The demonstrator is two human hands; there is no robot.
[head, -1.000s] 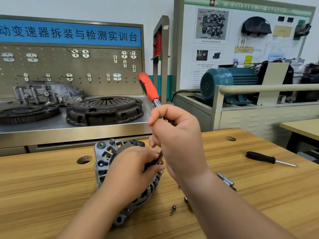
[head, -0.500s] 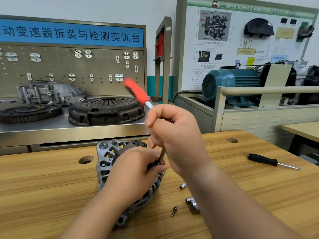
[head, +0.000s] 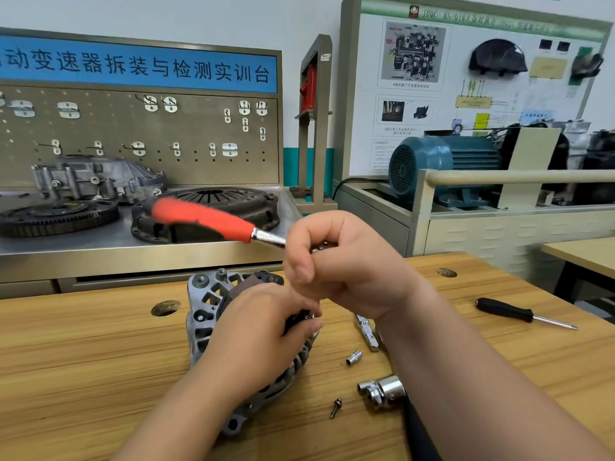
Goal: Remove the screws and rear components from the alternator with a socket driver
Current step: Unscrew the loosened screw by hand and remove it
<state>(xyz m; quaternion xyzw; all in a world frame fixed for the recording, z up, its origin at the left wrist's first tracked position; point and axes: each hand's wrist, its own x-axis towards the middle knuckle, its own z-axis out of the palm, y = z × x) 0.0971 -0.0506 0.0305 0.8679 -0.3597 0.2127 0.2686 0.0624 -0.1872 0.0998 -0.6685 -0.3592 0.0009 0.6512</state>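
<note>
A silver alternator [head: 206, 314] lies on the wooden table [head: 83, 354], rear side up. My left hand [head: 263, 331] grips its rear, covering the middle, with the fingertips pinched near the tool's lower end. My right hand [head: 349, 271] curls round the head of a ratchet socket driver [head: 206, 219], whose red handle points left and slightly up, blurred. The driver's shaft and socket are hidden between my hands. A loose screw [head: 335, 407] lies on the table near the alternator.
A small socket [head: 353, 357], a larger chrome socket piece [head: 382, 392], an extension bar [head: 366, 331] and a black-handled screwdriver [head: 522, 312] lie to the right. Behind, a metal bench holds a clutch cover [head: 233, 201], a flywheel [head: 56, 216] and a housing. A blue motor [head: 442, 168] stands at right.
The red handle has swung counter-clockwise, from pointing up to pointing left. My right hand turned with it. My left hand stays on the alternator.
</note>
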